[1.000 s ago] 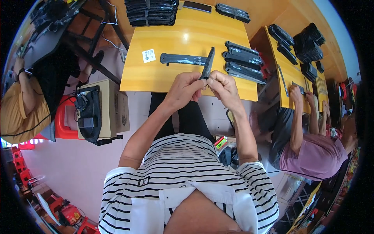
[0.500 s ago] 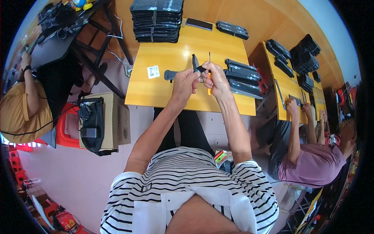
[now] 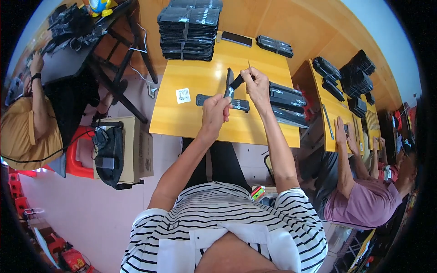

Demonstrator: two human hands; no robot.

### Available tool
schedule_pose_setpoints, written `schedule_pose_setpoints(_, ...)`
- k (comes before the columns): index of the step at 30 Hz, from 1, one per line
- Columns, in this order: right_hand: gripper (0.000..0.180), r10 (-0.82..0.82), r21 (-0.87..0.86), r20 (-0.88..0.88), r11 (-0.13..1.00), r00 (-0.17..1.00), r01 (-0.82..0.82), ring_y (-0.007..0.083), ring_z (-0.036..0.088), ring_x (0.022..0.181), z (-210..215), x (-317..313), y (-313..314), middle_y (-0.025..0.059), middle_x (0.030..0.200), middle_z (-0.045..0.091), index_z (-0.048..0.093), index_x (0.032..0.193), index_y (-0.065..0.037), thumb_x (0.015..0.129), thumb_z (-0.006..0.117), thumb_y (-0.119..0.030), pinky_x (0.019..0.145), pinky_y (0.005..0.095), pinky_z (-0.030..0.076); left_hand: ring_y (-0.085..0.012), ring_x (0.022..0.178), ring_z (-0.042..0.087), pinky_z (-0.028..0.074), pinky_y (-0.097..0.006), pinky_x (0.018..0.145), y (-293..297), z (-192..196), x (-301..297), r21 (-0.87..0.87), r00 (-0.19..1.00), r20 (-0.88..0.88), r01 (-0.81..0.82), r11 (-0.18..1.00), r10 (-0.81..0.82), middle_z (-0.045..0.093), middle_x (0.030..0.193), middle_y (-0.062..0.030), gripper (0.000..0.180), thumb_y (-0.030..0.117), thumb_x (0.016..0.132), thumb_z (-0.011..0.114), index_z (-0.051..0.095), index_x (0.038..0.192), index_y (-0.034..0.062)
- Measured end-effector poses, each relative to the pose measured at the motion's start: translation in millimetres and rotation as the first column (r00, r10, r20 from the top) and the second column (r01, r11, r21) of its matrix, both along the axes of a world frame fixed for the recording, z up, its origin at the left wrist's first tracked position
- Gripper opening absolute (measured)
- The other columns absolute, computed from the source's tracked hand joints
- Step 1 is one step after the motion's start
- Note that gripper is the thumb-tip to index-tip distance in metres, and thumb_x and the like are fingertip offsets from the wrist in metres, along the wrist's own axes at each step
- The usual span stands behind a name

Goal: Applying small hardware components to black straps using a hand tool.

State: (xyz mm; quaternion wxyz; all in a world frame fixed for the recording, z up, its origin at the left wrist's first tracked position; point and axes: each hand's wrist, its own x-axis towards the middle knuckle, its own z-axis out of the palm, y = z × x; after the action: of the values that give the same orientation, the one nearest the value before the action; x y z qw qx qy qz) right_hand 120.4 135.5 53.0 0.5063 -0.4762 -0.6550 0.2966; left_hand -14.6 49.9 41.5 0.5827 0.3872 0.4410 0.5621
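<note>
Left hand: left hand (image 3: 215, 111) closed, thumb and fingers clamping the lower end of a held black piece (image 3: 229, 89), tip toward 12 o'clock.
Right hand: right hand (image 3: 256, 86) closed, at 2 o'clock from the left; pinches the end of a black flap (image 3: 237, 82) and has a thin pointed shaft (image 3: 249, 64) standing out toward 12; its handle cannot be made out.
Held black piece: between the hands, above the yellow desk (image 3: 173, 120).
Step in hand: apparently the flap being drawn taut away from the piece; a judgement.
Next move: seems to call for a firm left pinch, an even pull toward 2 o'clock, and the point kept clear of the left fingers.
Flat black strip: flat black strip (image 3: 240, 105) on the desk, partly behind the left hand; white marks, unreadable.
White label: white label (image 3: 182, 95), at 10 o'clock from the left hand; square printed code, small print illegible.
Black pouches: black pouches (image 3: 287, 102) in a row, 3 o'clock; pale emblems, no wording legible.
Tall stack: tall stack (image 3: 187, 34) of banded black pieces, 11 o'clock; pale printing on top, too small to read.
Phone: dark phone (image 3: 236, 39), 12 o'clock.
Small bundle: small bundle (image 3: 274, 46), black, banded, 1 o'clock.
</note>
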Motion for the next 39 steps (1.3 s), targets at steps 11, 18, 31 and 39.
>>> schedule_pose_setpoints(11,0.012,-0.046,-0.154,-0.634,0.986,0.772,-0.068,0.0043,0.042,0.040,-8,-21,-40,0.0070,0.063,0.057,0.054,0.085,-0.005,0.087,0.056,-0.016,0.034,0.0181,0.028,-0.0070,0.041,0.042,0.034,-0.021,0.039,2,-10,12,0.002,0.997,-0.051,-0.050,0.999,0.050,0.044,0.050,-0.0007,0.025,0.018,0.083,0.051,0.051,0.064,0.0013)
schedule_pose_setpoints(18,0.007,-0.199,-0.441,-0.767,0.854,0.610,-0.276,0.0070,0.038,0.040,-16,-9,38,0.0077,0.062,0.054,0.053,0.077,-0.004,0.083,0.053,-0.007,0.034,0.0192,0.028,-0.0054,0.040,0.037,0.031,-0.020,0.039,12,-8,16,0.049,0.994,-0.099,-0.041,0.998,0.046,0.041,0.049,0.0024,0.023,0.020,0.082,0.052,0.051,0.065,0.0057)
schedule_pose_setpoints(31,0.011,-0.506,-0.495,-0.652,0.848,0.564,0.188,0.0146,0.044,0.039,7,58,196,0.0078,0.053,0.049,0.048,0.067,-0.001,0.077,0.048,0.003,0.032,0.0255,0.029,-0.0038,0.041,0.034,0.027,-0.020,0.038,-57,0,-24,0.020,0.996,-0.072,0.048,0.999,-0.047,0.037,0.047,0.0033,0.025,0.018,0.084,0.050,0.049,0.063,0.0050)
schedule_pose_setpoints(39,0.013,-0.556,-0.408,-0.527,0.829,0.642,0.383,0.0200,0.046,0.037,20,85,252,0.0092,0.053,0.050,0.047,0.066,-0.002,0.078,0.052,-0.004,0.033,0.0296,0.035,-0.0043,0.039,0.033,0.025,-0.019,0.038,-68,17,-23,0.063,0.998,0.058,0.004,0.998,-0.008,0.036,0.046,0.0030,0.024,0.017,0.082,0.052,0.048,0.062,0.0048)
